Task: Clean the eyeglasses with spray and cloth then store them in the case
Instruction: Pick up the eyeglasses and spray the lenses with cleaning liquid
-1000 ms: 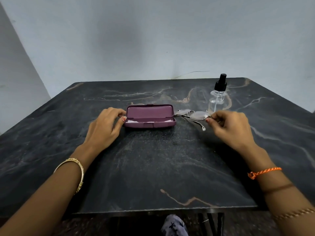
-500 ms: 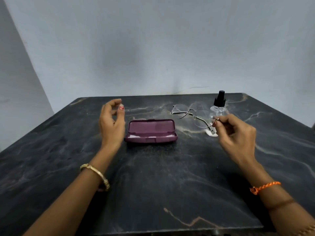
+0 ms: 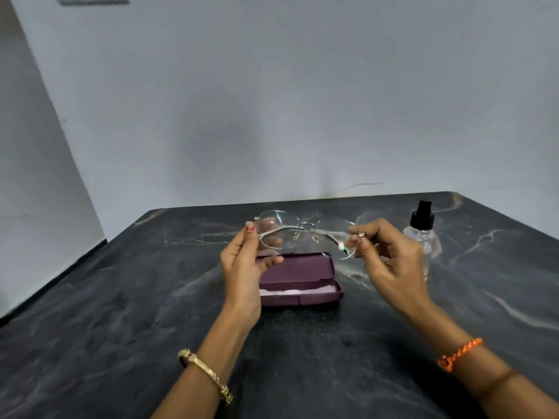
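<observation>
Head view shows the left hand (image 3: 242,267) has joined the right hand (image 3: 390,261), both fingers pinching the thin-rimmed clear eyeglasses (image 3: 305,232) above the open maroon case (image 3: 302,282), ready for spraying.

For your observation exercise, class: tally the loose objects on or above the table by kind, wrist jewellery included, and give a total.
Eyeglasses: 1
Case: 1
Spray bottle: 1
Bracelets: 2, a gold bangle and an orange cord
Total: 5

Thin metal eyeglasses (image 3: 305,234), matt veined stone table (image 3: 121,313)
</observation>
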